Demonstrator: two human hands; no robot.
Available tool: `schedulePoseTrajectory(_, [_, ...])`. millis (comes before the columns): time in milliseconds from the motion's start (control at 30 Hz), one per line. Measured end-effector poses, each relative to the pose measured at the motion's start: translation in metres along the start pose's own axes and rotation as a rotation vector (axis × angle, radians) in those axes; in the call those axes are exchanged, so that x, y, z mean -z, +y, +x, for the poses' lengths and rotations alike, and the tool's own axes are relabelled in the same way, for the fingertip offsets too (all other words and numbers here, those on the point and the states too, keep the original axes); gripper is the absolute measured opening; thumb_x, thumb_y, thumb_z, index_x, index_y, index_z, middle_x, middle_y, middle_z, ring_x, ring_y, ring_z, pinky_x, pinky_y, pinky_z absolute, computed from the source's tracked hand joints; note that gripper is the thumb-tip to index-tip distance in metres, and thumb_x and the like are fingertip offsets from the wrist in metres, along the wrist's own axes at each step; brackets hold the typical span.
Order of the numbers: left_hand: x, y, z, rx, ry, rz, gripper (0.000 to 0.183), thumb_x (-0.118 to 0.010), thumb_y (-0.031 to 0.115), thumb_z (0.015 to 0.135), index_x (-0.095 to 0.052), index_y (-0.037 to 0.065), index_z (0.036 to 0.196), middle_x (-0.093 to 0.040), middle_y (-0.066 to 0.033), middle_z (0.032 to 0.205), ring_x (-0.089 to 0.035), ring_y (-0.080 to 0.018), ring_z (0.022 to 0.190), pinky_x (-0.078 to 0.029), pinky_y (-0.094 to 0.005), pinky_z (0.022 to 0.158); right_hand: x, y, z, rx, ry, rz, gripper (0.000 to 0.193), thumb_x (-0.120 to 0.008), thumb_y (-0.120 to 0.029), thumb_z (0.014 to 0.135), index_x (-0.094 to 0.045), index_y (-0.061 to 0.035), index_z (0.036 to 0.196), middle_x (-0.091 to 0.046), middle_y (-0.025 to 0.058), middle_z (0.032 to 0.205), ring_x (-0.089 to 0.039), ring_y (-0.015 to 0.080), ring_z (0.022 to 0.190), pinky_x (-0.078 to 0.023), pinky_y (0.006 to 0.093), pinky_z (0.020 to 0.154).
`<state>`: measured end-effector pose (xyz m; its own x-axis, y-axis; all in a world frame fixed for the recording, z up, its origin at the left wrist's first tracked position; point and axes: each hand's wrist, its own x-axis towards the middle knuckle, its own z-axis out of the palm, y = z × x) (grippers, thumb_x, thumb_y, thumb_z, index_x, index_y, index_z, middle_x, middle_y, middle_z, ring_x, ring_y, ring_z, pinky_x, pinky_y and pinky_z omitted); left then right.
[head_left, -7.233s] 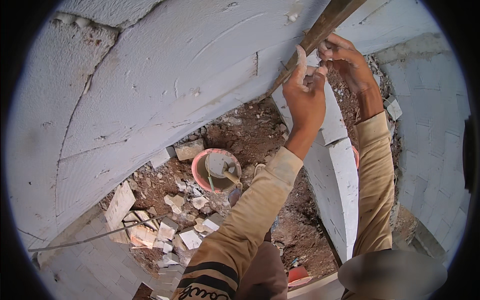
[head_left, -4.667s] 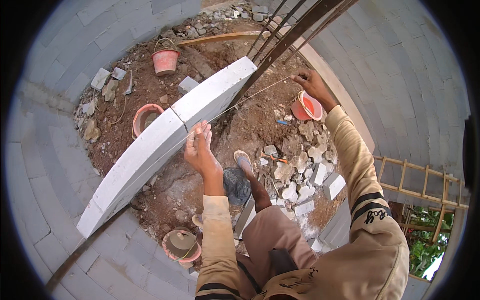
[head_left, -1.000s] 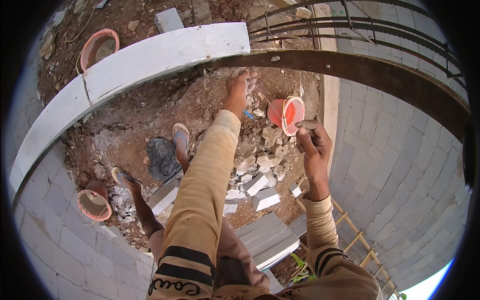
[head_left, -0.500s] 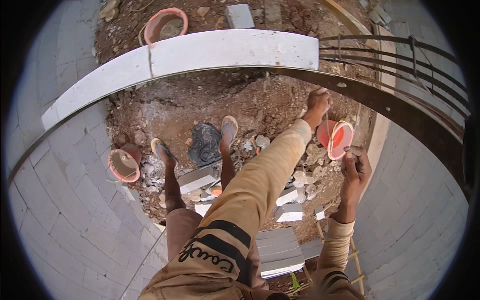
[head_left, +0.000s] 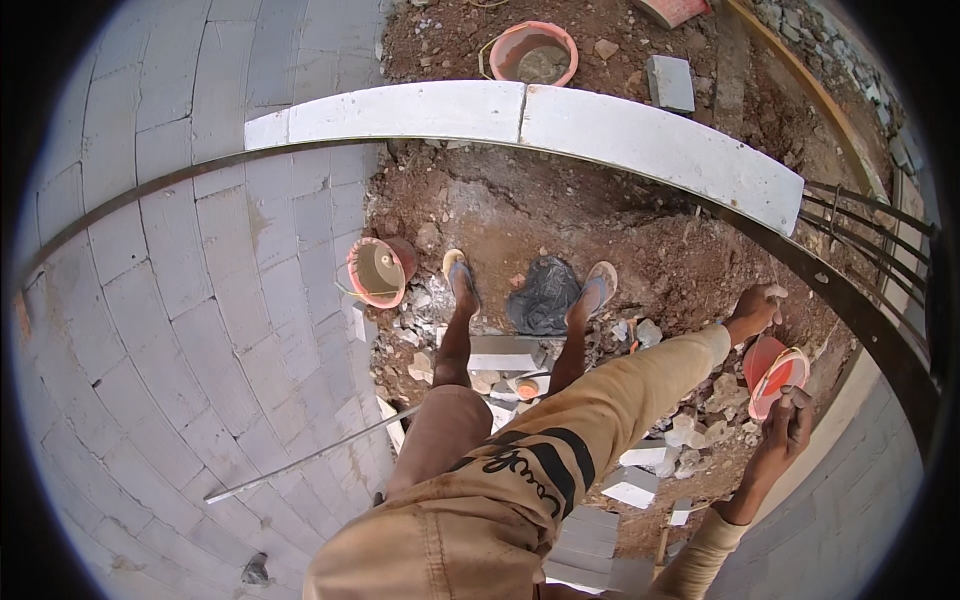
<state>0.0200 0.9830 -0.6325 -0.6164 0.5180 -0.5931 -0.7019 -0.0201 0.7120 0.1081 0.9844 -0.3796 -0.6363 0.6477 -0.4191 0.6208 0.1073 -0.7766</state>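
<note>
My left hand [head_left: 757, 312] reaches across to the right, just below the dark edge strip [head_left: 815, 275] under the row of white blocks [head_left: 640, 150]. Its fingers are drawn together, but what they hold is too small to make out. Closer to me, my right hand [head_left: 787, 435] is raised with thumb and fingers pinched; anything between them is likewise unclear. Beyond its fingertips, on the ground lower down, stands a red bucket [head_left: 762, 362]. Both hands appear apart from the blocks.
Two more mortar-stained buckets stand at the left [head_left: 405, 262] and beyond the blocks [head_left: 572, 62]. Steel bars [head_left: 870, 235] extend from the block row's right end. Block walls [head_left: 160, 260] rise at both sides. Rubble, loose blocks [head_left: 505, 352] and a black plastic bag [head_left: 545, 295] lie below.
The view has swung left, so the scene sits farther right. My left hand has drawn slightly away from the strip. A thin pale line below it earlier is no longer distinct.
</note>
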Motion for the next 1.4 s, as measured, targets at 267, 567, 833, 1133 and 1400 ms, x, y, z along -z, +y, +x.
schedulePoseTrajectory(267, [-0.008,0.037,-0.003,-0.379,0.39,0.123,0.023,-0.055,0.007,0.088,-0.076,0.006,0.098,-0.066,-0.0171,0.072,-0.065,-0.0268,0.066,-0.049,-0.042,0.065,-0.008,-0.006,0.002,0.018,0.043,0.024,0.017,-0.06,-0.021,0.102,-0.065,-0.0052,0.103,-0.048,-0.0062,0.073,-0.035,0.0029,0.062,-0.024,0.0213,0.055])
schedulePoseTrajectory(567, [0.017,0.038,-0.031,0.098,-0.037,-0.059,0.043,-0.06,0.014,0.093,-0.061,0.003,0.135,-0.068,-0.0054,0.083,-0.063,-0.0161,0.071,-0.054,-0.0343,0.071,0.018,-0.01,0.003,0.024,0.013,0.082,0.011,-0.062,-0.013,0.101,-0.066,-0.0041,0.106,-0.051,-0.0054,0.072,-0.04,0.0036,0.062,-0.028,0.0219,0.056])
schedulePoseTrajectory(833, [0.107,0.007,-0.002,0.147,0.405,0.181,0.056,-0.071,0.019,0.087,-0.055,0.001,0.138,-0.066,-0.0139,0.131,-0.068,-0.0248,0.107,-0.052,-0.034,0.092,0.021,-0.013,0.004,0.022,-0.005,0.062,0.011,-0.062,-0.013,0.101,-0.066,-0.0047,0.108,-0.052,-0.0049,0.073,-0.042,0.0039,0.063,-0.03,0.0216,0.057])
schedulePoseTrajectory(1133, [0.125,0.028,0.044,0.247,0.238,0.119,0.037,-0.068,0.016,0.091,-0.065,0.005,0.127,-0.073,-0.0182,0.112,-0.072,-0.0328,0.097,-0.056,-0.0407,0.085,0.021,-0.006,0.009,0.036,-0.057,0.081,0.012,-0.063,-0.012,0.1,-0.065,-0.0041,0.109,-0.051,-0.0054,0.073,-0.041,0.0037,0.064,-0.03,0.0212,0.057])
schedulePoseTrajectory(1400, [0.102,0.087,-0.001,-0.191,0.221,0.366,0.023,-0.06,0.022,0.1,-0.075,0.007,0.107,-0.077,-0.0113,0.095,-0.072,-0.0202,0.084,-0.054,-0.0339,0.074,0.026,-0.012,0.014,0.037,-0.014,0.034,0.011,-0.063,-0.01,0.1,-0.065,-0.0035,0.108,-0.051,-0.006,0.074,-0.04,0.0033,0.065,-0.03,0.0215,0.058])
